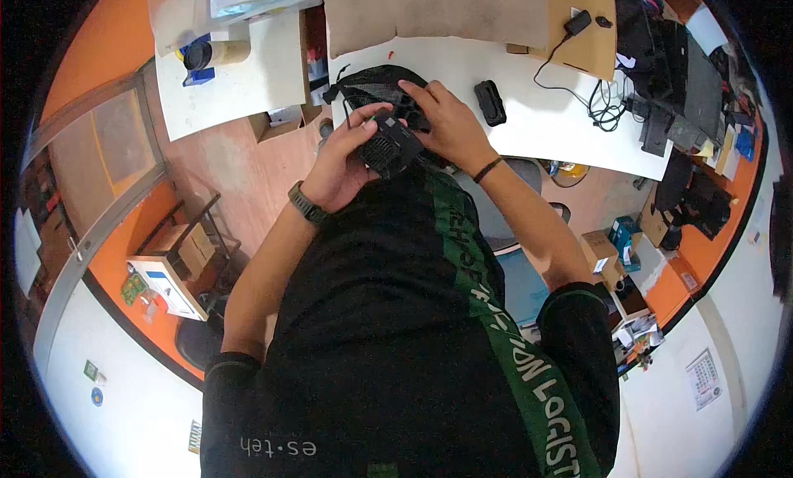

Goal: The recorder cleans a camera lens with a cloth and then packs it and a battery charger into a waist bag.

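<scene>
My left hand (340, 160) is closed around a small black boxy device (388, 149) with a ribbed or grilled face, held close to my body. Against it, at the table's near edge, is a black mesh drawstring bag (373, 83), its cord at the left. My right hand (453, 125) grips the bag's right side, its index finger bent over the mesh and its thumb down near the device. What lies under the right fingertips is partly hidden. To the right, a small black oblong case (490, 103) with a hollow rests on the white table (529, 106).
A brown padded sheet (434, 16) covers the table's back. At the right, a black adapter (577, 22) trails its cord to a coil of cable (607, 111) beside dark equipment (694, 73). A tape roll (198, 55) sits on the left table. A chair (512, 193) stands below.
</scene>
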A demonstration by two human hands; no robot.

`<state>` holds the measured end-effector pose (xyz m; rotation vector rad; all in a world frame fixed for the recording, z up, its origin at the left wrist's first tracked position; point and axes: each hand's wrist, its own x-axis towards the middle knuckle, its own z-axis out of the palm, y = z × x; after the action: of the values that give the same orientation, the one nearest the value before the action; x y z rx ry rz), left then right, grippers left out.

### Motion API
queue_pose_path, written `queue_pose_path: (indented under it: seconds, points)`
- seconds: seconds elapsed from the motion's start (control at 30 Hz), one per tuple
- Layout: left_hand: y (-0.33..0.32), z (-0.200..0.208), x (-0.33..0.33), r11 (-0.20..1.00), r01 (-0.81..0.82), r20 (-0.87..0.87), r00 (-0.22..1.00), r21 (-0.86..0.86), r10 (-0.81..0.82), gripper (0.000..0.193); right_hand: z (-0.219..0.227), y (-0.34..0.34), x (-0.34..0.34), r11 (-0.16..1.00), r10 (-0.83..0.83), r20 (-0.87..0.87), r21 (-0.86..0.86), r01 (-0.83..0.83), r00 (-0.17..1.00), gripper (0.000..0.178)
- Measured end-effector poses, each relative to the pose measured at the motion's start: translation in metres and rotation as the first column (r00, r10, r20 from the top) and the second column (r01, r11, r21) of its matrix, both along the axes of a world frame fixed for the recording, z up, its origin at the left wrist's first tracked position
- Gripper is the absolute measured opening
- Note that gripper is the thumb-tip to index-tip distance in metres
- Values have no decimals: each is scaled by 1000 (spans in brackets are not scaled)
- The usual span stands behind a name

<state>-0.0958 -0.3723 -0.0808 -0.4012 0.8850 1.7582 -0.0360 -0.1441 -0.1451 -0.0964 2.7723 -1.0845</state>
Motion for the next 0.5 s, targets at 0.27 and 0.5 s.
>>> queue_pose_path:
  seconds: [0.27,0.5]
  points:
    - [8,39,-5,936,167,-124,983,311,-135,82,41,7,13,938,-309,-86,-194,289,947,69]
    - [8,73,-19,838,528,-441,790,137,-425,124,71,17,15,781,-546,-8,-368,505,838,74]
